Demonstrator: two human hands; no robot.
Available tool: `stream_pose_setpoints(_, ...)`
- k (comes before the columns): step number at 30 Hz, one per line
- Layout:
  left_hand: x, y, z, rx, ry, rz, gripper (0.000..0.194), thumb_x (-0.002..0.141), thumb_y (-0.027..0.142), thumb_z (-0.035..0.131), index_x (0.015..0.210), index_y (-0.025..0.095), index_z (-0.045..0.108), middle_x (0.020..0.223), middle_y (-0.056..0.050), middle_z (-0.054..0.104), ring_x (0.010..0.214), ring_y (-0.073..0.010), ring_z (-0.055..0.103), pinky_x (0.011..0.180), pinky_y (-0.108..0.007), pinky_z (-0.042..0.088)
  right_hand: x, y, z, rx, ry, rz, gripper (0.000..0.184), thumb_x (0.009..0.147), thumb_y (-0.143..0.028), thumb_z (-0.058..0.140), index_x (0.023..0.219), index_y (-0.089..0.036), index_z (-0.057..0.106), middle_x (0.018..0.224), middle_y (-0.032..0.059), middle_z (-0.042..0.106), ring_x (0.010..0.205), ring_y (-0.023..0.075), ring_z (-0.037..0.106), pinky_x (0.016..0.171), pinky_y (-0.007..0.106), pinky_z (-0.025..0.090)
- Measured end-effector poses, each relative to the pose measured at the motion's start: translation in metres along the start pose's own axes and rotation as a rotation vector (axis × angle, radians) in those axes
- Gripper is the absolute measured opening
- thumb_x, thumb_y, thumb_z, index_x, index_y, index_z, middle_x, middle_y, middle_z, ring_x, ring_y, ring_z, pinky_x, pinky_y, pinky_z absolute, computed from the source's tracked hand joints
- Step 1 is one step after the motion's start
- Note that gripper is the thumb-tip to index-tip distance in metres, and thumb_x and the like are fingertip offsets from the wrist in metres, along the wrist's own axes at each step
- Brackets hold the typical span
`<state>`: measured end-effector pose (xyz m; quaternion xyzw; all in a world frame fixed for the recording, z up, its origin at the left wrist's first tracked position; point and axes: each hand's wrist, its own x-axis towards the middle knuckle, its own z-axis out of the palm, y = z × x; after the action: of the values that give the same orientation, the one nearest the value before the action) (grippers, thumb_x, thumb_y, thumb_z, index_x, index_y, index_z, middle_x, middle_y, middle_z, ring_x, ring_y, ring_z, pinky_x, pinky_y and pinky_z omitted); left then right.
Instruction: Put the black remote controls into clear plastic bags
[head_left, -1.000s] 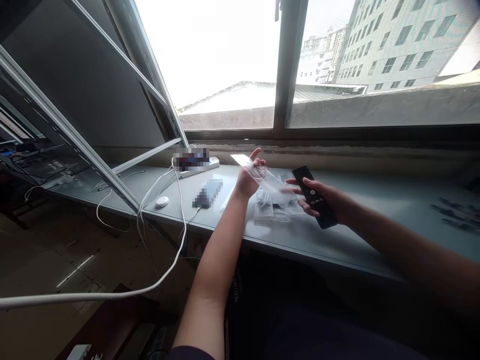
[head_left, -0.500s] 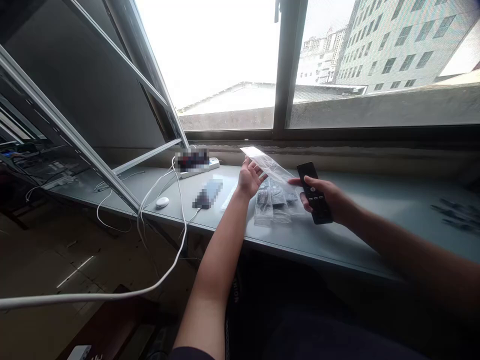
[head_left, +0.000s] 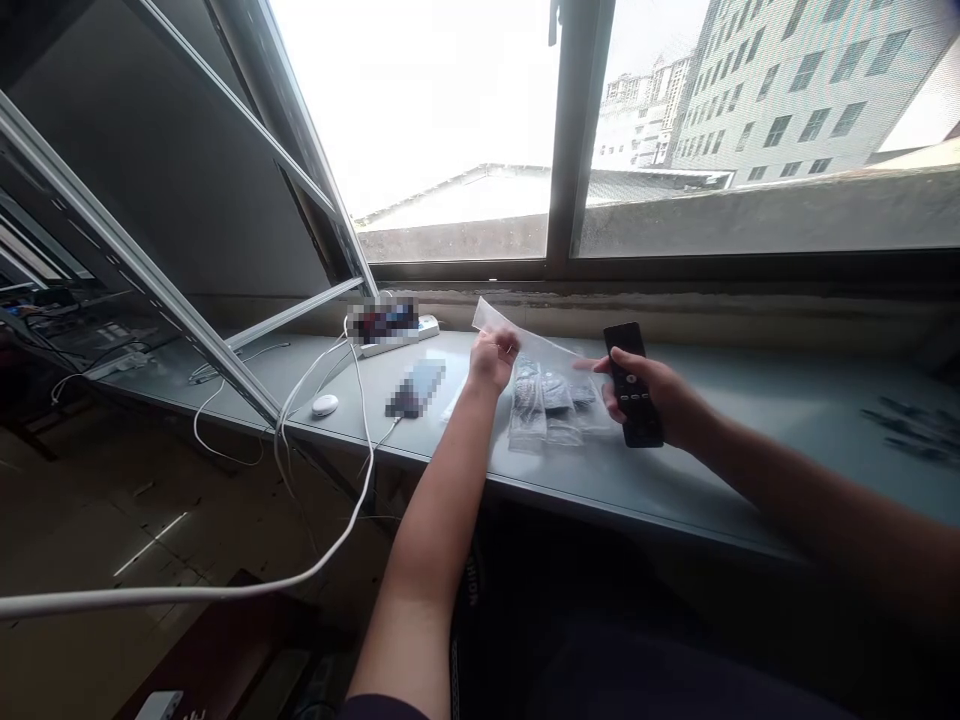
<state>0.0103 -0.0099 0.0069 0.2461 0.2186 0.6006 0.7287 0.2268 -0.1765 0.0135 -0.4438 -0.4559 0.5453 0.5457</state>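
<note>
My left hand [head_left: 493, 360] is closed on one end of a long clear plastic bag [head_left: 536, 345], held flat a little above the grey table [head_left: 750, 440]. My right hand [head_left: 645, 395] grips a black remote control [head_left: 632, 385] with its buttons facing up, and its fingertips reach toward the bag's other end. Beneath the bag lies a small pile of clear bags with dark items inside [head_left: 551, 405].
A white power strip [head_left: 394, 332], a white round device [head_left: 325, 404] and a blurred phone [head_left: 416, 387] lie on the table's left part, with white cables [head_left: 330, 520] hanging off the edge. Dark objects [head_left: 911, 425] lie at far right. A window runs behind.
My left hand has closed from spread fingers into a pinch on the bag and flattened it. The right hand with the remote has shifted slightly up and toward the bag.
</note>
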Motion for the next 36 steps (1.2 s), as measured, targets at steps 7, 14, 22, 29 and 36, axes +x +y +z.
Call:
stream_pose_setpoints(7, -0.009, 0.000, 0.007, -0.153, -0.161, -0.042, 0.033, 0.103, -0.002, 0.056, 0.124, 0.023, 0.063, 0.088, 0.004, 0.056, 0.071, -0.0077, 0.061, 0.082, -0.022, 0.059, 0.001, -0.002, 0.001, 0.029, -0.021, 0.055, 0.033, 0.110, -0.052, 0.071, 0.100, -0.022, 0.080, 0.158, 0.0146, 0.073, 0.058, 0.0123, 0.063, 0.045, 0.030, 0.052)
stream_pose_setpoints(14, -0.025, 0.000, 0.012, 0.024, -0.337, -0.090, 0.064, 0.098, -0.002, 0.065, 0.154, 0.028, 0.068, 0.084, 0.004, 0.060, 0.092, -0.0107, 0.076, 0.118, -0.032, 0.059, 0.000, 0.002, -0.005, -0.007, -0.267, 0.247, 0.047, 0.111, -0.057, 0.070, 0.134, -0.018, 0.083, 0.094, 0.0130, 0.082, 0.054, 0.0158, 0.064, 0.048, 0.026, 0.055)
stream_pose_setpoints(22, -0.024, -0.005, 0.009, 0.018, -0.381, -0.146, 0.071, 0.098, -0.001, 0.072, 0.163, 0.027, 0.063, 0.082, 0.005, 0.068, 0.111, -0.0155, 0.082, 0.134, -0.039, 0.049, 0.001, 0.004, -0.012, 0.061, -0.303, 0.272, 0.057, 0.108, -0.057, 0.074, 0.146, -0.015, 0.077, 0.078, 0.0078, 0.076, 0.054, 0.0166, 0.062, 0.050, 0.026, 0.054)
stream_pose_setpoints(29, -0.025, -0.007, 0.010, -0.062, -0.308, -0.254, 0.075, 0.099, 0.002, 0.071, 0.168, 0.030, 0.058, 0.080, 0.006, 0.065, 0.092, -0.0137, 0.081, 0.124, -0.037, 0.057, 0.000, 0.004, -0.012, 0.047, -0.364, 0.271, 0.059, 0.104, -0.064, 0.077, 0.133, -0.013, 0.083, 0.065, 0.0038, 0.064, 0.053, 0.0161, 0.056, 0.049, 0.026, 0.049)
stream_pose_setpoints(36, -0.023, -0.002, 0.008, 0.109, -0.386, -0.280, 0.042, 0.107, 0.026, 0.064, 0.148, 0.019, 0.072, 0.136, -0.017, 0.082, 0.131, -0.0324, 0.079, 0.117, -0.052, 0.062, -0.002, 0.000, -0.005, 0.005, -0.293, 0.210, 0.063, 0.105, -0.065, 0.075, 0.143, -0.015, 0.081, 0.066, 0.0029, 0.064, 0.053, 0.0167, 0.056, 0.050, 0.027, 0.049)
